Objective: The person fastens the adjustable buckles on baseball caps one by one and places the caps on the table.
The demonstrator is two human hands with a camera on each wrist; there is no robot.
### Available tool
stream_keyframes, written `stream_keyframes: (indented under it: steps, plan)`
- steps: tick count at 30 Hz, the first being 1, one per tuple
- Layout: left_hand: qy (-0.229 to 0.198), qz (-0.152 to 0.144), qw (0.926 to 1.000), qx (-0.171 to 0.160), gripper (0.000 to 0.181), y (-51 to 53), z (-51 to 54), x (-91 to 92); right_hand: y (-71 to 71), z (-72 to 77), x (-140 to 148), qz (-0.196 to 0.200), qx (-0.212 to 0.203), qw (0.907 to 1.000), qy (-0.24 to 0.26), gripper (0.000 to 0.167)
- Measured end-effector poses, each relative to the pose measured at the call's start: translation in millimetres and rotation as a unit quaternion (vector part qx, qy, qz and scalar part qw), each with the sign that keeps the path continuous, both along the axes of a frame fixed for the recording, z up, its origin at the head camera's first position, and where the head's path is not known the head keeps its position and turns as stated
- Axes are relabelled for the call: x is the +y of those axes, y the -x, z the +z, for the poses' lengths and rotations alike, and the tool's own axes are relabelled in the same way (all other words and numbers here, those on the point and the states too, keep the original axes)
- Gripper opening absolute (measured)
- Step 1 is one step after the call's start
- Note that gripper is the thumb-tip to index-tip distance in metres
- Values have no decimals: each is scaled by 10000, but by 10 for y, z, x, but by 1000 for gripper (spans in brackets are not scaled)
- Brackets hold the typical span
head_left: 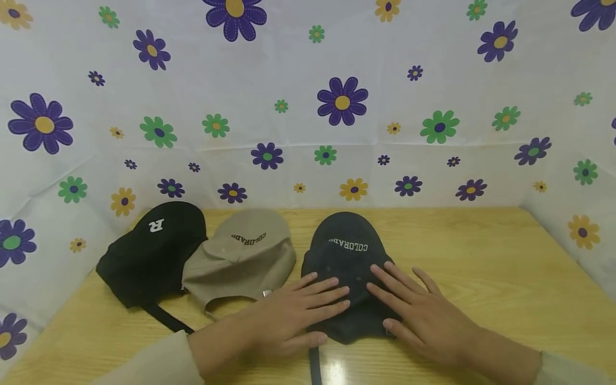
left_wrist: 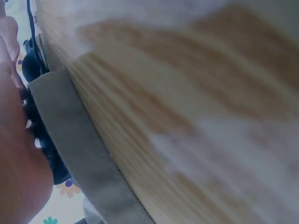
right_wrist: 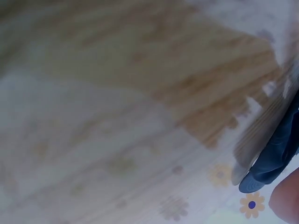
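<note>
A dark navy baseball cap [head_left: 344,267] with COLORADO lettering lies on the table, brim toward the back. My left hand [head_left: 293,315] rests on its left side with the fingers spread nearly straight. On the cap's right side lies my right hand [head_left: 423,315], its fingers straight and spread, the thumb near the cap's lower edge. A loose navy strap [head_left: 315,366] trails forward from the cap. In the right wrist view, the navy cap [right_wrist: 275,154] shows at the right edge beside part of my hand [right_wrist: 286,198]. The left wrist view catches mostly tabletop and my palm [left_wrist: 23,158].
Left of the navy cap sits a beige COLORADO cap [head_left: 240,267], and beside it a black cap [head_left: 154,251] with a white R; these two touch or overlap. A black strap [head_left: 168,319] extends from the black cap. Flowered cloth [head_left: 298,123] stands behind the wooden table [head_left: 481,256].
</note>
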State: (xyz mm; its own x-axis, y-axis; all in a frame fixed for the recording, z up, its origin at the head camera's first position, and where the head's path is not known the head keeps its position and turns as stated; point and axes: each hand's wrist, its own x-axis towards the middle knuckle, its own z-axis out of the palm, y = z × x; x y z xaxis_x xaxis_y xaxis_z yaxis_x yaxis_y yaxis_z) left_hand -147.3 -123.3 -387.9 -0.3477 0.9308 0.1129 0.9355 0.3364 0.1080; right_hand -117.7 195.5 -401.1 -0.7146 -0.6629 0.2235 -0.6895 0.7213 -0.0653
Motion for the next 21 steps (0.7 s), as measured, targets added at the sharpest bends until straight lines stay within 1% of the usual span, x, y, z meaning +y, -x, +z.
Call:
stream_keyframes:
  steps: [3,6,10,12,15,18,21]
  plan:
    - [307,54,9994,-143,58,12,-17,-1,9,13,8,80,143,9999,-37,53]
    - [514,93,9985,-157,58,25,-34,3,12,26,6,241,416,9988,84,43]
    - [708,132,9973,-152,59,27,-44,17,19,27,-2,728,747,9942,273,26]
    - [759,156,9969,-139,59,20,-41,22,28,22,-1,1003,852,9909,284,20]
    - [778,182,9967,-109,60,12,-30,27,44,14,-3,1286,943,9868,280,18]
    - [792,204,9966,-114,61,6,-18,29,58,6,-11,1383,924,9857,275,18]
    - [813,229,9963,-126,63,2,-16,27,65,-4,-21,1400,832,9864,219,19]
